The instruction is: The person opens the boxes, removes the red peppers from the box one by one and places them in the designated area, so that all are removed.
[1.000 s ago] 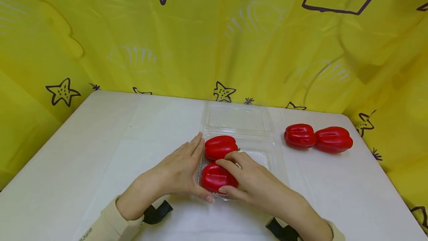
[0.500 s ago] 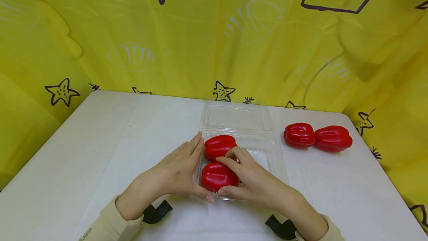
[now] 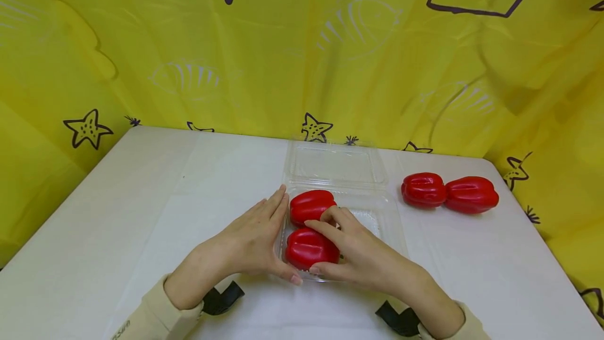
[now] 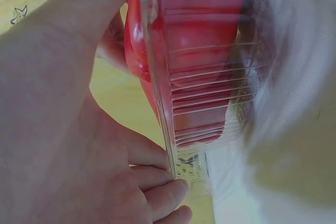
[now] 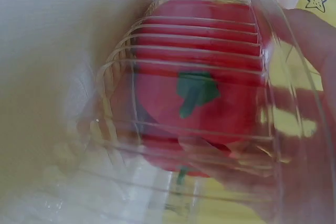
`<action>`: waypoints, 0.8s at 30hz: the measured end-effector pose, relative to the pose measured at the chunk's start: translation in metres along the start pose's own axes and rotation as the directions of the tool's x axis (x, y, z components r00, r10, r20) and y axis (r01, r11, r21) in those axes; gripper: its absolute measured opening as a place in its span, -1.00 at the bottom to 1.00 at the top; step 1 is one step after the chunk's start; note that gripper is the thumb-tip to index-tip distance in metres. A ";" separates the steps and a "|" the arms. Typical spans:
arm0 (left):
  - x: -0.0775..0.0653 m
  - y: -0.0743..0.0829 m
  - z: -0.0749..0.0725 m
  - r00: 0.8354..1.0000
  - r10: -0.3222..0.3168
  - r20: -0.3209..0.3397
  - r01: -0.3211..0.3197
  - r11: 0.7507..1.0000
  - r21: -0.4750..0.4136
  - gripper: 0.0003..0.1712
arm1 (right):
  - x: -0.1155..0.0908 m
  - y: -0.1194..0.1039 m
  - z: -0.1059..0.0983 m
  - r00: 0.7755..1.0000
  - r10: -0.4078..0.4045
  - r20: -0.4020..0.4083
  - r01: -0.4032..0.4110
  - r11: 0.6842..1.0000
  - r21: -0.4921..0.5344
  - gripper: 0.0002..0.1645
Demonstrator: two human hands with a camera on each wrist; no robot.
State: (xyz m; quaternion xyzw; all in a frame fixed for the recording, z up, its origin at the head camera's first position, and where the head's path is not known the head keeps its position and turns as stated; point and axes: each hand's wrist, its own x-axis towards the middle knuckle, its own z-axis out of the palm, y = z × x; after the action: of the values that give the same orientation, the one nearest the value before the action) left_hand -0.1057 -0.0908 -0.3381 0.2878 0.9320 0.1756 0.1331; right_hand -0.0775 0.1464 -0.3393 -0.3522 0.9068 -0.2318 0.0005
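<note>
Two red bell peppers lie side by side in the left half of a clear plastic clamshell box (image 3: 391,219). My right hand (image 3: 360,251) grips the near bell pepper (image 3: 309,248), thumb at its front side and fingers over its far side. Behind it the far bell pepper (image 3: 309,206) lies close to the right fingertips. Along the box's left rim rests my left hand (image 3: 250,240), fingers straight and thumb spread round the near corner. Through the clear wall in the right wrist view, a green stem (image 5: 197,90) shows on a pepper.
The box's lid (image 3: 335,164) lies folded back toward the yellow curtain (image 3: 264,56). Two more red bell peppers (image 3: 423,190) sit end to end on the white table (image 3: 118,214) at the right. Black straps (image 3: 224,298) hang at both wrists.
The near pepper has shifted slightly to the right in my right hand's grip, and the right fingers have bent a little more behind it. My left hand stays at the rim.
</note>
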 end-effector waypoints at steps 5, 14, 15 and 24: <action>0.000 0.001 0.000 1.000 0.005 0.001 -0.005 1.000 0.009 0.52 | -0.001 0.002 0.001 1.000 -0.017 -0.004 0.017 1.000 -0.014 -0.23; 0.001 0.001 0.001 1.000 0.007 0.000 -0.007 1.000 0.017 0.52 | -0.001 0.005 0.001 1.000 0.019 0.009 -0.020 0.998 0.063 -0.30; 0.001 0.001 0.001 1.000 0.009 0.000 -0.009 1.000 0.018 0.52 | -0.001 0.006 0.001 1.000 0.019 0.014 -0.020 0.997 0.073 -0.29; 0.000 0.001 -0.001 1.000 0.001 0.008 -0.001 1.000 0.013 0.55 | -0.001 0.013 -0.002 0.999 0.020 0.042 -0.026 0.988 0.151 -0.24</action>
State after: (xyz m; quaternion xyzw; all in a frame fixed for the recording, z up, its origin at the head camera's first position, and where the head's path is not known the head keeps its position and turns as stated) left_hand -0.1055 -0.0901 -0.3373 0.2898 0.9324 0.1685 0.1349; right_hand -0.0856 0.1563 -0.3429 -0.3453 0.8904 -0.2927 0.0483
